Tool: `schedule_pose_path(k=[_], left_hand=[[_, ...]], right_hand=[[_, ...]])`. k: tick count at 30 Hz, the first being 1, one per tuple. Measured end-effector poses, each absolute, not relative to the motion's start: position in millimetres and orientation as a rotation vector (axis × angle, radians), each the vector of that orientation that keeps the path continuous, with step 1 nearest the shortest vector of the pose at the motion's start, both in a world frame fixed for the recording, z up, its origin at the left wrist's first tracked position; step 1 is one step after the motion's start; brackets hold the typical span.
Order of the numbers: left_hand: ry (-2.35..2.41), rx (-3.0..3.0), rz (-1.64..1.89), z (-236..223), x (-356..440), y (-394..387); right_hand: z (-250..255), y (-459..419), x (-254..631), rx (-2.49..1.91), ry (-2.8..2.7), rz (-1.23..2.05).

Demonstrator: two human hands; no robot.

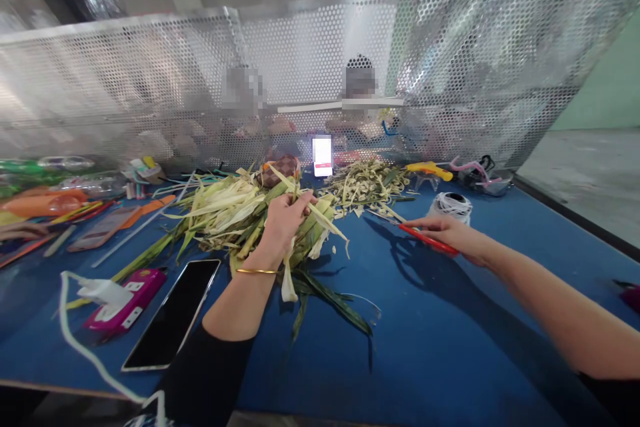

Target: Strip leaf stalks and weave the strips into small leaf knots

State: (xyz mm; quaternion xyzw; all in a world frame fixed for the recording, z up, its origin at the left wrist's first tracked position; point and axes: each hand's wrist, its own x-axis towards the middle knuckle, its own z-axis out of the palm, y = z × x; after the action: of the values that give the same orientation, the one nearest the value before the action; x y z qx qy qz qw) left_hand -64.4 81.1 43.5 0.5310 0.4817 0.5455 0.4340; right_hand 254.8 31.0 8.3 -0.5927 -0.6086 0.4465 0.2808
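My left hand (286, 223) is closed on a pale corn husk strip (327, 219), just over a heap of dried husks (223, 203). One end of the strip hangs out to the right of my fingers. In my right hand (445, 230) is a pair of red-handled scissors (427, 238), its blades pointing left toward a pile of small husk cuttings (370, 183). The scissors are apart from the strip. Dark green leaves (335, 303) lie on the blue table below my left hand.
A large phone (173, 313) and a magenta tissue pack (125, 300) lie left of my forearm. White string (451, 205) stands beyond my right hand, near a yellow tool (429, 170). A lit phone (323, 155) leans against the perforated metal screen (300, 47). Another person's hand (23, 230) shows at far left.
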Motion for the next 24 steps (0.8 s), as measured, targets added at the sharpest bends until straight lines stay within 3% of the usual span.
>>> schedule_pose_path(k=[4, 8, 12, 15, 19, 24], left_hand=[[1.138, 1.121, 1.619, 48, -66, 81], [1.110, 1.068, 1.735, 47, -66, 83], [1.094, 1.081, 1.658, 48, -65, 81], [1.094, 1.075, 1.541, 50, -64, 77], [1.047, 1.071, 1.245, 49, -61, 71], [1.016, 1.130, 0.953, 40, -45, 56]], right_hand=[[15, 21, 236, -1.435, -1.729, 1.579], [16, 27, 208, -1.390, -1.930, 1.507], [4, 54, 203, -1.740, -1.707, 0.957], [-4, 62, 214, -1.800, -1.673, 0.749], [-17, 47, 221, -1.858, -1.776, 0.513], [-12, 19, 207, -1.910, -2.046, -0.030]])
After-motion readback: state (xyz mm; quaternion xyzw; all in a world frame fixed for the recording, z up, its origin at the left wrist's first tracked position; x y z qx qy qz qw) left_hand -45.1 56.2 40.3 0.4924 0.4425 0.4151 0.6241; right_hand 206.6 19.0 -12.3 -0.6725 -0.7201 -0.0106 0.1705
